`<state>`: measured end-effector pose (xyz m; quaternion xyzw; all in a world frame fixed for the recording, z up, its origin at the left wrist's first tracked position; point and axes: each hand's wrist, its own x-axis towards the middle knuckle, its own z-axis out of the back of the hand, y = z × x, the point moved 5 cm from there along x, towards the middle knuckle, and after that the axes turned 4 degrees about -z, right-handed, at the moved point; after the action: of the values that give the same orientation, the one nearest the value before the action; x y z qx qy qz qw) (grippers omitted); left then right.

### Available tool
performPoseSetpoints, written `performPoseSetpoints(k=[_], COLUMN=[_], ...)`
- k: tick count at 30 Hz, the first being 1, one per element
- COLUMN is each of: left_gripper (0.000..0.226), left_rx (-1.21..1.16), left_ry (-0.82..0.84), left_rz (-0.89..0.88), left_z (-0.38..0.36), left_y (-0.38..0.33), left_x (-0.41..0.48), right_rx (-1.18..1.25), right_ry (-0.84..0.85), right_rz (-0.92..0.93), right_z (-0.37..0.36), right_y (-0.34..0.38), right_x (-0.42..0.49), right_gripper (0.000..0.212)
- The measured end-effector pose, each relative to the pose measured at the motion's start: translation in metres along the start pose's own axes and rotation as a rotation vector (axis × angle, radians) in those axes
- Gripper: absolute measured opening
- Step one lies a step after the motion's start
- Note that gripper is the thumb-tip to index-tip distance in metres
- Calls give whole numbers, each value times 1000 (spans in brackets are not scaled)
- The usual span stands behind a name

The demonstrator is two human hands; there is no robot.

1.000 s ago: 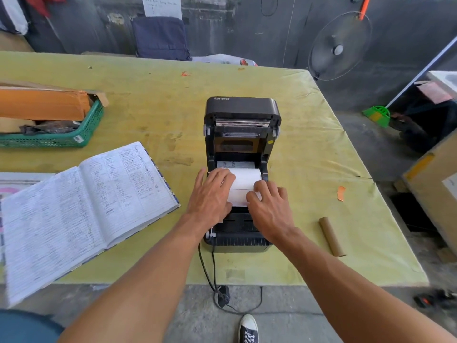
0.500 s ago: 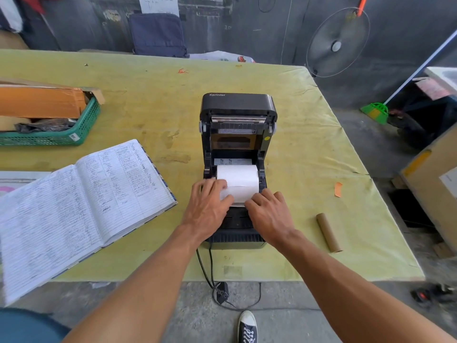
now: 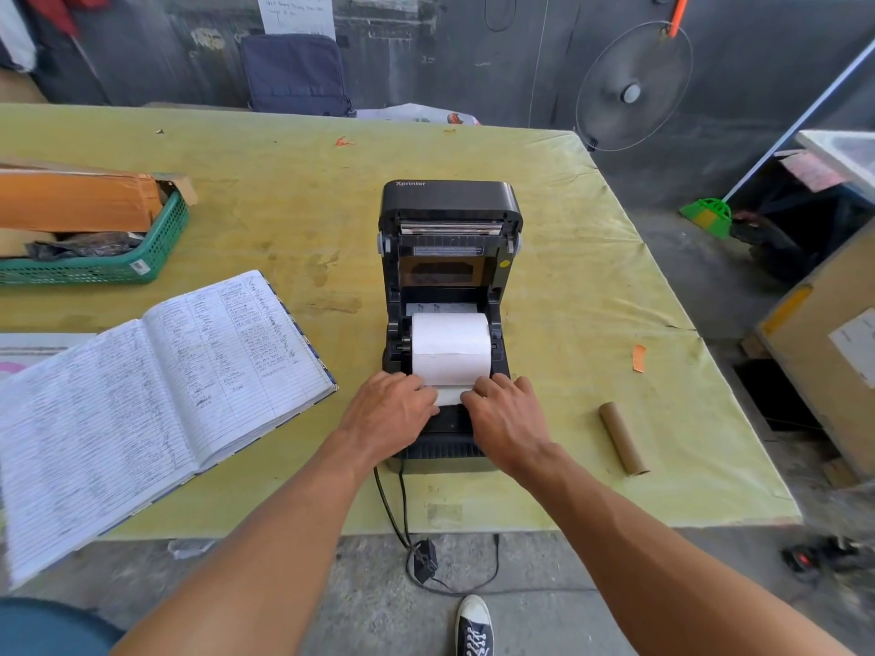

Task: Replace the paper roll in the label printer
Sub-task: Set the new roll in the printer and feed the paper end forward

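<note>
A black label printer (image 3: 450,205) stands on the yellow-green table with its lid raised upright. A white paper roll (image 3: 450,345) sits in its open bay, and a strip of paper runs from it toward the front. My left hand (image 3: 386,414) and my right hand (image 3: 506,416) rest on the printer's front, fingertips pinching the loose paper end (image 3: 450,396) at its left and right edges. An empty brown cardboard core (image 3: 622,437) lies on the table to the right.
An open ledger (image 3: 156,385) lies left of the printer. A green basket (image 3: 156,248) with an orange box sits at the far left. Cables (image 3: 395,508) hang off the table's front edge. A cardboard box (image 3: 824,343) and a fan (image 3: 632,87) stand to the right.
Both hands have slid back from the top of the roll toward the printer's front, drawing the paper end forward. The roll is now fully uncovered.
</note>
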<state>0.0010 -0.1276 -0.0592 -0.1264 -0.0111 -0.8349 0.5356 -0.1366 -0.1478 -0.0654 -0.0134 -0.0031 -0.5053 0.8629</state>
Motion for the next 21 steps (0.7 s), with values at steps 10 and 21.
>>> performPoseSetpoints(k=[10, 21], left_gripper=[23, 25], left_rx=[38, 139], left_ry=[0, 81], left_rz=[22, 55], left_z=[3, 0], left_y=[0, -2], left_x=[-7, 0], right_rx=[38, 8], right_ry=[-5, 49], right_rz=[15, 24], right_z=[1, 11], right_y=[-1, 3], right_x=[-5, 7], right_gripper=[18, 12])
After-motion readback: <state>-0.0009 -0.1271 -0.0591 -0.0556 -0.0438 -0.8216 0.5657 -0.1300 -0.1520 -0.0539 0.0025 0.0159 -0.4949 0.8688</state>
